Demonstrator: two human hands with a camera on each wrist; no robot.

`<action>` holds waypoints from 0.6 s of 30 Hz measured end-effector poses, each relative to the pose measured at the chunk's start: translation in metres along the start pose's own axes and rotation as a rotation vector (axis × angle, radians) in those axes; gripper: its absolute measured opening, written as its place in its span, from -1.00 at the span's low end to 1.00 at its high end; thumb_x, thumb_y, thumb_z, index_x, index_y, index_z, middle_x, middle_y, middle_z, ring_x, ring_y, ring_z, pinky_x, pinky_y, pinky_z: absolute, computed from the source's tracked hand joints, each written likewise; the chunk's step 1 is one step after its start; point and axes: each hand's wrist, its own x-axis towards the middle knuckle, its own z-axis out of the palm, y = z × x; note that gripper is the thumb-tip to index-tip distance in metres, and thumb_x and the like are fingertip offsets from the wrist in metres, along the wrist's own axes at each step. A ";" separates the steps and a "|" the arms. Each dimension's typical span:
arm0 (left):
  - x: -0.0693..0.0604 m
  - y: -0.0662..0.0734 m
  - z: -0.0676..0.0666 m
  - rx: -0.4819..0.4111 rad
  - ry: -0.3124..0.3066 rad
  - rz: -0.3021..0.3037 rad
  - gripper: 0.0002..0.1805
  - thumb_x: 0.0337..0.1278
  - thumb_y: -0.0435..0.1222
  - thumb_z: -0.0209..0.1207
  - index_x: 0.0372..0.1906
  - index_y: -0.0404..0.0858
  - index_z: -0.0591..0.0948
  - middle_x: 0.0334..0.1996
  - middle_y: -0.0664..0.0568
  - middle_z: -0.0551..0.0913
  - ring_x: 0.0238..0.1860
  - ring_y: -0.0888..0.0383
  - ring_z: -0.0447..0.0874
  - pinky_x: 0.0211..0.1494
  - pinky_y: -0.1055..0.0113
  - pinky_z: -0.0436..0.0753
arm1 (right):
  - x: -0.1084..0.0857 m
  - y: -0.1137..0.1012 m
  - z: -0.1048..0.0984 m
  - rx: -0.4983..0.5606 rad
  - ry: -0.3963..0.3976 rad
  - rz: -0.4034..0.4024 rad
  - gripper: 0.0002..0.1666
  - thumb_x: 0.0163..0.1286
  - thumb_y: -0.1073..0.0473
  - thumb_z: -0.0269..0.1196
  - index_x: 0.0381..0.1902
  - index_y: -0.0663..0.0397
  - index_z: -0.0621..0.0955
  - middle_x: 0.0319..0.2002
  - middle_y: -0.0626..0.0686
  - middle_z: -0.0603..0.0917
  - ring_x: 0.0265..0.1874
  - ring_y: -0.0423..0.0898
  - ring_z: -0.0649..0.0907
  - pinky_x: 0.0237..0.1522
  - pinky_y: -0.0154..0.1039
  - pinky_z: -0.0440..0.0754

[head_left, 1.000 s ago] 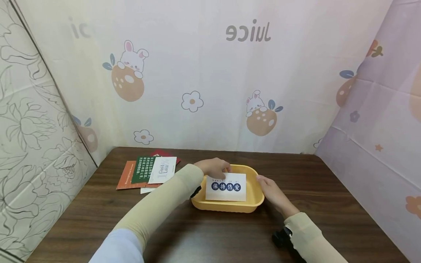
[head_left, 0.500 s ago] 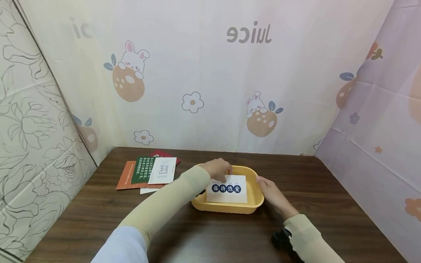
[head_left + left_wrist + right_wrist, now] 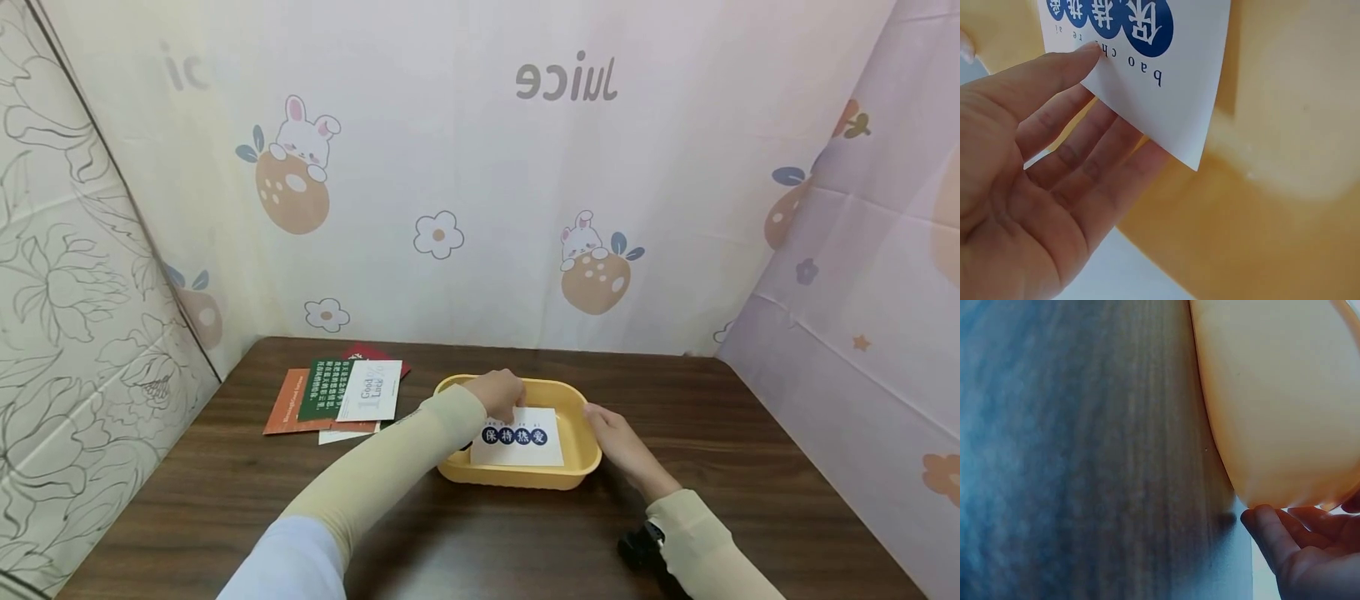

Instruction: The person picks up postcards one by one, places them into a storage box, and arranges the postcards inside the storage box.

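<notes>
the left hand (image 3: 495, 395) pinches a white paper card with blue circles (image 3: 517, 450) inside a yellow, rounded plastic tray (image 3: 517, 479)  on the dark wood-grain table (image 3: 487, 542). the right hand (image 3: 618, 437) grips the tray's right end. mixed-colour cards (image 3: 322, 392) overlap near the table's far left corner.

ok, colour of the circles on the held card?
Dark blue circles, white card; clearest in the left wrist view.
</notes>
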 end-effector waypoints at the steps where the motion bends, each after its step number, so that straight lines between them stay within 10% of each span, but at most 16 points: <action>1: 0.002 0.000 0.002 0.006 -0.004 -0.001 -0.73 0.14 -0.27 0.43 -0.05 -0.06 0.73 -0.16 0.14 0.70 -0.29 0.22 0.58 -0.06 0.31 0.63 | 0.000 -0.001 0.000 0.001 0.000 0.000 -0.28 0.69 -0.04 -0.22 0.45 0.52 0.19 0.40 0.47 0.28 0.40 0.32 0.29 0.36 0.23 0.21; 18: 0.008 -0.004 0.005 0.114 0.007 0.061 -0.77 0.17 -0.26 0.41 -0.07 -0.10 0.71 -0.13 0.13 0.69 -0.20 0.23 0.62 -0.11 0.36 0.61 | -0.001 -0.002 0.001 -0.004 0.007 0.007 -0.28 0.69 -0.03 -0.22 0.44 0.54 0.19 0.39 0.48 0.28 0.39 0.33 0.30 0.35 0.22 0.24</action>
